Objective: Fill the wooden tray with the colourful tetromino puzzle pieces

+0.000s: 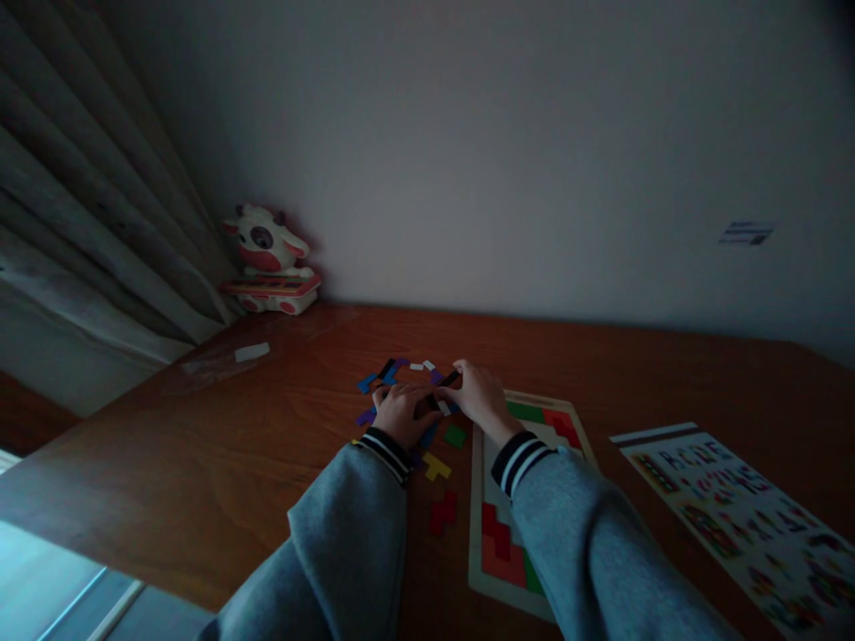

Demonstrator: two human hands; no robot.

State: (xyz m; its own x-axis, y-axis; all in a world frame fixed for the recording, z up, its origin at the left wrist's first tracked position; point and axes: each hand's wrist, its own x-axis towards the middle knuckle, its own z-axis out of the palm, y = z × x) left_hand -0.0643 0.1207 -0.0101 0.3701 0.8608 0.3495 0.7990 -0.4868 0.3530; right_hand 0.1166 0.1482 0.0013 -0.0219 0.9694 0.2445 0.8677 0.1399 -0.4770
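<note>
My right hand (pixel 479 398) pinches a black puzzle piece (pixel 450 378) between thumb and fingers, just above the loose pieces. Close beside it, my left hand (pixel 404 414) reaches over the pieces, its thumb and forefinger apart and pointing at the right hand's fingertips. Around the hands lie flat blocky pieces: a blue piece (pixel 366 383), a purple piece (pixel 365 417), a green piece (pixel 455 435), a yellow piece (pixel 436 466) and a red piece (pixel 443 513). Some pieces are hidden under my left hand. The puzzle board (pixel 476 534), partly filled with red and green pieces, lies under my right forearm.
A printed pattern sheet (pixel 741 507) lies on the brown table (pixel 280 472) at the right. A cow-shaped toy (pixel 271 263) stands at the back left, near the curtain (pixel 100 196). A white label (pixel 252 352) lies before it. The wall (pixel 500 160) borders the table's back edge.
</note>
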